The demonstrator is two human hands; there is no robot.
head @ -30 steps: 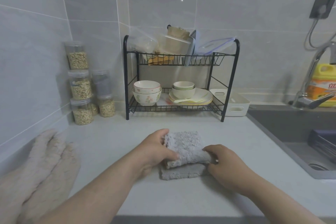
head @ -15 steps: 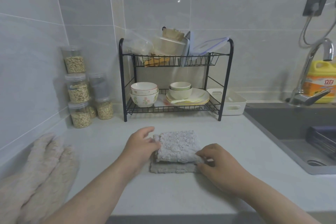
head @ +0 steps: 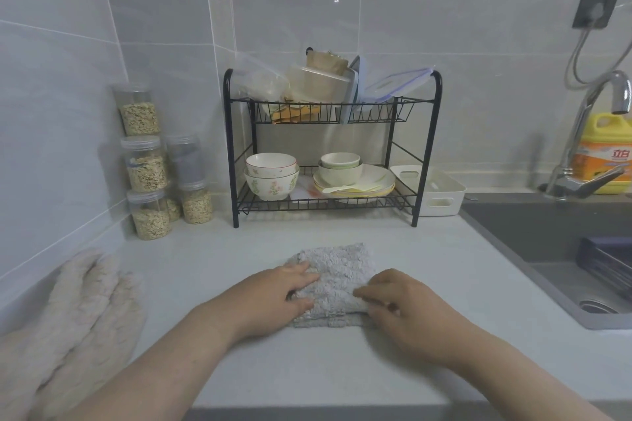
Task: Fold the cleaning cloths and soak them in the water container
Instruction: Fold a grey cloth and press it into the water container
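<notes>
Grey cleaning cloth [head: 337,278] on the countertop [head: 444,267] has just been folded over, left hand [head: 273,294] pressing it flat, right hand [head: 407,308] seemingly pinching its edge, so soaking likely comes next.

A home kitchen: a black dish rack [head: 228,154] holds bowls [head: 272,178] and plates [head: 374,178] against a tiled wall [head: 478,27]; sink [head: 533,229] and tap [head: 588,133] to its right, jars [head: 145,164] of what look like oats to its left.

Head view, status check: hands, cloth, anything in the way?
Left hand presses cloth at left edge; right hand pinches right edge. Cloth folded on counter, not soaked. Beige cloth lies apart, far left.
</notes>
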